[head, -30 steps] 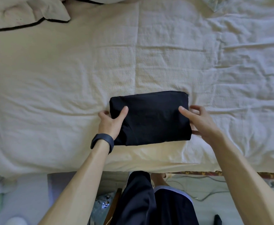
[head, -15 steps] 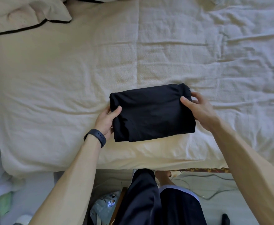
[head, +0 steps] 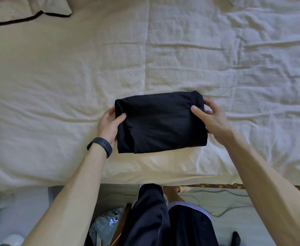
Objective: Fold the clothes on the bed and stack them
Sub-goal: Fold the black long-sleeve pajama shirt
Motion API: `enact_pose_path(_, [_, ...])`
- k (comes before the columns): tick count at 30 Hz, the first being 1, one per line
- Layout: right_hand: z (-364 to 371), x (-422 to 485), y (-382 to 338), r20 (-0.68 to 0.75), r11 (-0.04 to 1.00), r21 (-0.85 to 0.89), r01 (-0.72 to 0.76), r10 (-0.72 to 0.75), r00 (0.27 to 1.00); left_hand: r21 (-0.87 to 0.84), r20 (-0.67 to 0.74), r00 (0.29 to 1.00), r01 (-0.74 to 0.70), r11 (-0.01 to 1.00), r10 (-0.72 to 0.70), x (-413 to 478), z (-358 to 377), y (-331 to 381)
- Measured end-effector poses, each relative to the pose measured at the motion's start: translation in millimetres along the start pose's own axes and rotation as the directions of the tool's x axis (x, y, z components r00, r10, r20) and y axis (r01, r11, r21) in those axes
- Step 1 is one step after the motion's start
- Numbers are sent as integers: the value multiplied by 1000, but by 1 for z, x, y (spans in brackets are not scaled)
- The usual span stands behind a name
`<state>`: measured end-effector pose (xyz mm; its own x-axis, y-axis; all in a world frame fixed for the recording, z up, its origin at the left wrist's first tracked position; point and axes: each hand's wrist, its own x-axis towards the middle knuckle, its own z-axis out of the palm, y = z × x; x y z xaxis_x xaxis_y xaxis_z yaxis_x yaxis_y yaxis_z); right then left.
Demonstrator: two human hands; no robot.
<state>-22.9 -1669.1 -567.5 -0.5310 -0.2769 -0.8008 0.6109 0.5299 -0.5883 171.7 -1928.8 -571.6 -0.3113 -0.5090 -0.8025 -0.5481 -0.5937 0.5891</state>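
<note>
A black cloth garment folded into a compact rectangle (head: 160,123) is at the near part of the bed, a little inward from the edge where the person stands. The bed is covered with a cream-white, wrinkled textured blanket (head: 60,79). From this view I cannot tell if the garment lies on the blanket or is lifted slightly above it.

Both hands grip the garment at its short ends. The left hand (head: 108,126) holds the left end: the thumb lies on top of the black cloth and the other fingers go around the edge, mostly hidden behind it. A dark wristband (head: 100,146) is on the left wrist. The right hand (head: 212,120) holds the right end in the same way, thumb on top near the far right corner, fingers curled around the edge.

In the far left corner of the bed there is a beige pillow with a black border line (head: 23,11), well apart from the garment. Below the bed edge, the person's dark trousers (head: 151,221) and a bare foot (head: 172,193) are visible, and thin cables (head: 225,211) lie on the floor to the right.
</note>
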Motion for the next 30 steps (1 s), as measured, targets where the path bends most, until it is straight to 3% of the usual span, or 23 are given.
enact_pose_path(10, [7,8,8,-67,999,-37,13,-16,998,83,-38,998,-56,995,59,4,1,-1])
enact_pose_path(15, [2,-1,7,43,1000,4,15,-15,999,51,28,997,-67,996,66,-2,3,-1])
enact_pose_path(19, [-4,-17,8,39,997,46,55,-57,998,55,-6,992,-123,991,123,-15,2,4])
enact_pose_path(25, [-34,-92,-1,-73,982,111,150,-143,987,62,30,981,-195,979,193,-75,19,29])
enact_pose_path(30, [-102,-195,-21,-221,939,158,305,-267,938,70,195,936,-312,948,293,-162,68,68])
